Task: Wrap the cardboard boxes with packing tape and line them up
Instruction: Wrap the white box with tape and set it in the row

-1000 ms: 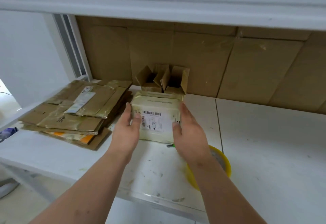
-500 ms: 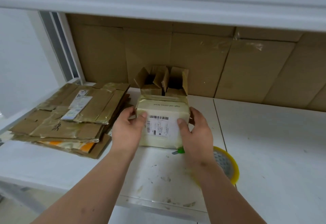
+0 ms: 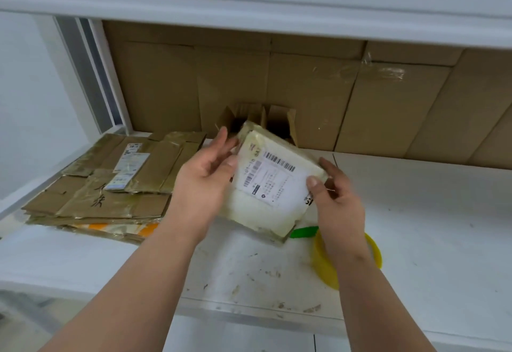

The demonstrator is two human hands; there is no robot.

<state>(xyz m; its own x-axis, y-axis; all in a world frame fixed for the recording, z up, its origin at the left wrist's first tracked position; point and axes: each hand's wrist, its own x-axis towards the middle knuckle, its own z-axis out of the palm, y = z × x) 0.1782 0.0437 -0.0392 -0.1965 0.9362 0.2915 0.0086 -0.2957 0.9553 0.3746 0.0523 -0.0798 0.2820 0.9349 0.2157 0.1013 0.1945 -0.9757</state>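
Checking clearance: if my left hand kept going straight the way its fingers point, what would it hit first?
Likely the open cardboard box behind the taped box that the left hand holds; depth is unclear.

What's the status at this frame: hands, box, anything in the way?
Left hand and right hand grip the taped box, tilted, off the table. Tape roll lies under right wrist. Open boxes behind; nothing blocking.

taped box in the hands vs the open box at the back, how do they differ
The taped box is sealed and glossy with tape; the open box has its flaps up and bare brown cardboard. The taped box is held tilted above the table by the left hand and right hand; the open box stands against the back wall. Only the taped box shows a barcode label.
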